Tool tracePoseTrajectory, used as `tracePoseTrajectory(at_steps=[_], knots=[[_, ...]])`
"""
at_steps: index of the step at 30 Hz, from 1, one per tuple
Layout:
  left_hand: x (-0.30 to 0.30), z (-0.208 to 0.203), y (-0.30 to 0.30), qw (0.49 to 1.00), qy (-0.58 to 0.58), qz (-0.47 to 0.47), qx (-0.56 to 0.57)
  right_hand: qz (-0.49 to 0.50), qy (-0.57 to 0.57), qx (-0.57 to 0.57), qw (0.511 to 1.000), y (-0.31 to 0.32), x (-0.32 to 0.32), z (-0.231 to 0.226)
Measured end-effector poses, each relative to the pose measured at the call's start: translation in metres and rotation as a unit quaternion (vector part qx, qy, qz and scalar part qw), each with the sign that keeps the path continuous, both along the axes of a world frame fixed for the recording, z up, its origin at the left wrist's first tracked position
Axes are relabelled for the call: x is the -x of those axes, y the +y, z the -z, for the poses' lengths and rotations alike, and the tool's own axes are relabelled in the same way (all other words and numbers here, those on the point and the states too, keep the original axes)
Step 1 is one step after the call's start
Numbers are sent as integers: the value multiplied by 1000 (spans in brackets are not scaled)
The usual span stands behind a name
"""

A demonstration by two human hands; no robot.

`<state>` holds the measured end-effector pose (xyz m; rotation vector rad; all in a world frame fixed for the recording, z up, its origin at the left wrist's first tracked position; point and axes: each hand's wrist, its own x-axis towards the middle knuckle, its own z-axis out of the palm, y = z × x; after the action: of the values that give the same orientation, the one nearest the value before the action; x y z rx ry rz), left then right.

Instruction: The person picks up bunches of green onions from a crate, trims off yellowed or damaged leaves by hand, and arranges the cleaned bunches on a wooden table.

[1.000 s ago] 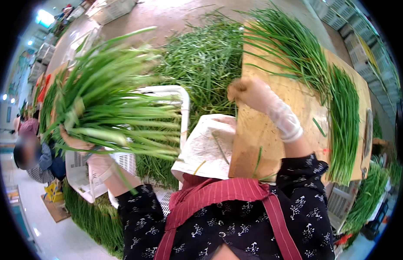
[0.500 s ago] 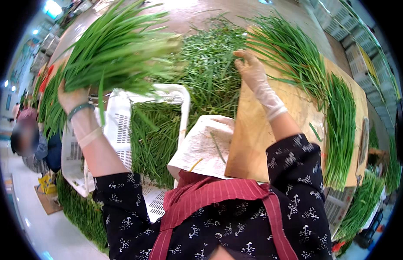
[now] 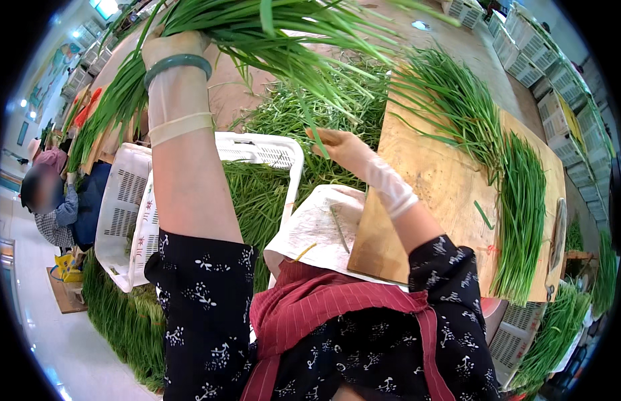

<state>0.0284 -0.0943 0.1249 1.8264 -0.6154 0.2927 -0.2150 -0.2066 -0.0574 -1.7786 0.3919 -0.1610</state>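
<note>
My left hand, gloved and with a green bangle at the wrist, is raised at the upper left. It grips a large bunch of green chives, whose leaves spread to the right. My gloved right hand is held, fingers stretched out and apart, over a heap of loose chive leaves. A thin leaf crosses its fingertips; whether they touch is unclear. To its right a wooden board carries a spread bundle of chives and a neater bundle along the right edge.
White plastic crates stand at my left; one with chives inside has its rim near the board. A white cloth lies before my apron. More chives lie lower left. Another person is at far left; stacked crates line the right.
My left hand has carried the chive bunch up, away and to the right. My right hand has moved left and down, off the board's far corner.
</note>
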Motion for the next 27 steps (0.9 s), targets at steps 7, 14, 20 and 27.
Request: tracePoseTrajectory(at_steps=[7, 14, 20, 27], knots=[[-9, -37, -9, 919, -186, -2, -346, 204, -165, 57, 963, 30, -87, -35], [0, -39, -8, 789, -420, -92, -439, 116, -274, -138, 944, 28, -84, -23], [-9, -66, 14, 628, -659, -98, -403, 33, 218, 216, 951, -14, -56, 43], [6, -68, 4, 706, -586, -162, -362, 216, -223, 246, 918, 13, -76, -47]])
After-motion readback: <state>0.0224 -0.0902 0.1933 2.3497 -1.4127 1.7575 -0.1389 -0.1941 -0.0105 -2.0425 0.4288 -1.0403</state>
